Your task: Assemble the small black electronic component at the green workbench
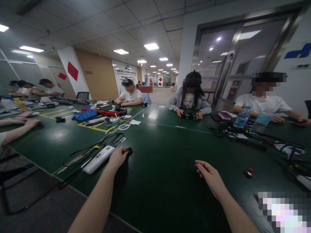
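My left hand (119,157) is closed in a pinch on a small dark object (129,150), low over the green table or touching it. The object is too small to name, and my fingers cover part of it. Just left of that hand lies a white power bank–shaped box (98,159) marked "2", with black cables (102,141) around it. My right hand (209,176) hovers over the table to the right, its fingers loosely stretched and slightly curved, with nothing visible in them. To its right lies a small red and black item (249,173).
A blue tray (85,115), loose wires (115,121) and papers lie ahead left. Water bottles (242,117) and tangled cables (233,131) are at right. A blurred bright device (284,210) lies near right. People sit around the table (165,181); a co-worker's hands (30,124) are at left.
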A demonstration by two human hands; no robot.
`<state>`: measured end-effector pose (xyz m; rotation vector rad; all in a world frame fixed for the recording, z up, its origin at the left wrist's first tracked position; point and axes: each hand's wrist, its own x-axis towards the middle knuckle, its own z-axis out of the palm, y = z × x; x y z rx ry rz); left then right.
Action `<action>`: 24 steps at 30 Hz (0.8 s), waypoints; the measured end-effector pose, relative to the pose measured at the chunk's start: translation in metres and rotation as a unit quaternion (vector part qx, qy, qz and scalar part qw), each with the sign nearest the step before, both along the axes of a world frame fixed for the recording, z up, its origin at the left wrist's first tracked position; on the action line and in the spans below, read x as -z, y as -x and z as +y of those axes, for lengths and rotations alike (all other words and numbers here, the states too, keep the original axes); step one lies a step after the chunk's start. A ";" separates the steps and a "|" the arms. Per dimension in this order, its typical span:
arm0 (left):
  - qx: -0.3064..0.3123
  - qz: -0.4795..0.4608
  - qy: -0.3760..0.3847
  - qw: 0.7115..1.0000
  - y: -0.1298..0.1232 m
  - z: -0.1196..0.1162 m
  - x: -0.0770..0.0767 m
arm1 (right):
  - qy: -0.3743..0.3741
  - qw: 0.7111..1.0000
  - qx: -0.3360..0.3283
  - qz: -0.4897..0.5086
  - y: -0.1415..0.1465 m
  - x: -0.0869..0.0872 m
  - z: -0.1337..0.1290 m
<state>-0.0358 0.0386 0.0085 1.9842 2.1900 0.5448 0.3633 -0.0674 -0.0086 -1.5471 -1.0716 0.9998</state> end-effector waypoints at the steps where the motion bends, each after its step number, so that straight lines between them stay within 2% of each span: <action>1: -0.003 -0.009 -0.001 1.000 0.000 0.001 0.001 | 0.002 1.000 0.000 0.001 0.000 -0.001 0.000; 11: -0.005 -0.040 -0.016 0.999 0.001 0.001 0.003 | -0.003 1.000 0.001 -0.005 -0.002 0.004 0.002; 19: -0.044 -0.014 0.006 0.999 -0.005 0.002 -0.006 | -0.006 1.000 -0.003 0.001 0.003 -0.004 -0.001; 24: -0.065 -0.030 0.013 0.997 -0.002 0.005 -0.005 | -0.012 1.000 -0.005 0.000 0.005 -0.002 -0.001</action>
